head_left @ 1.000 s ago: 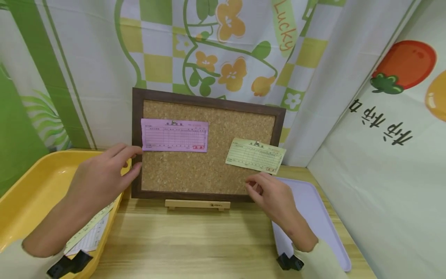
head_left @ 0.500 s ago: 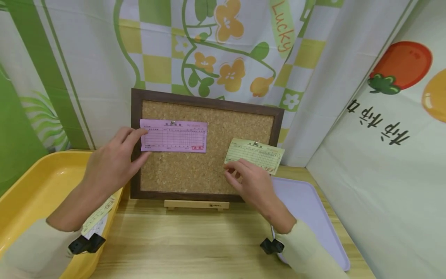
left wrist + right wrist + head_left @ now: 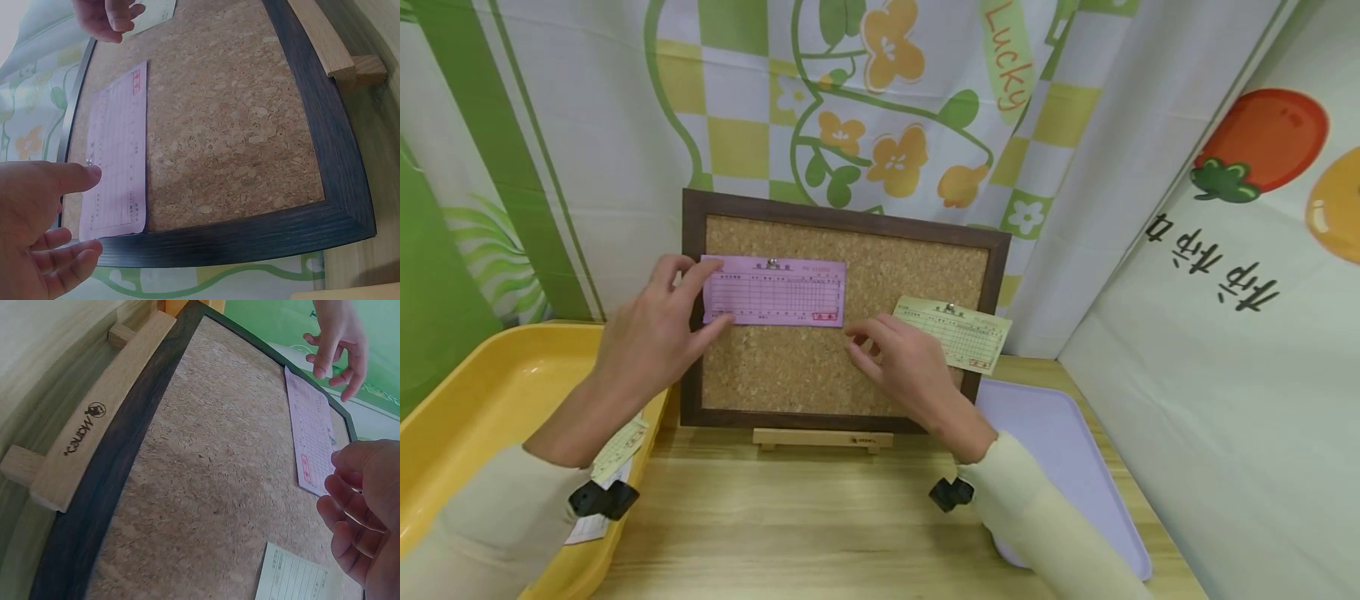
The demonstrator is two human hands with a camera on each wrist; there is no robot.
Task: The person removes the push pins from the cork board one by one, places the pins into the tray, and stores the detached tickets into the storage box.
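A pink receipt slip [image 3: 775, 292] hangs from a metal pin or clip [image 3: 772, 263] on the upper left of a dark-framed cork board [image 3: 775, 375]. My left hand [image 3: 647, 342] is at the slip's left end, thumb and forefinger spread apart over it; in the left wrist view the thumb overlaps the slip [image 3: 119, 150], and contact is unclear. My right hand [image 3: 910, 362] hovers near the slip's lower right corner with fingers loosely bent; nothing shows between them in the right wrist view. Behind that hand a pale yellow slip [image 3: 977, 337] hangs tilted, partly hidden.
A small wooden stand [image 3: 823, 439] props the board on the wooden table [image 3: 790, 517]. To the left lies a yellow tray [image 3: 512, 358] holding several paper slips [image 3: 619, 450]. On the right is a lilac tray [image 3: 1060, 450]. Patterned curtain [image 3: 737, 100] hangs behind the board.
From the board's lower right, my right hand has moved left and up, passing in front of the yellow slip. My left hand has shifted right and up from the frame onto the pink slip's end.
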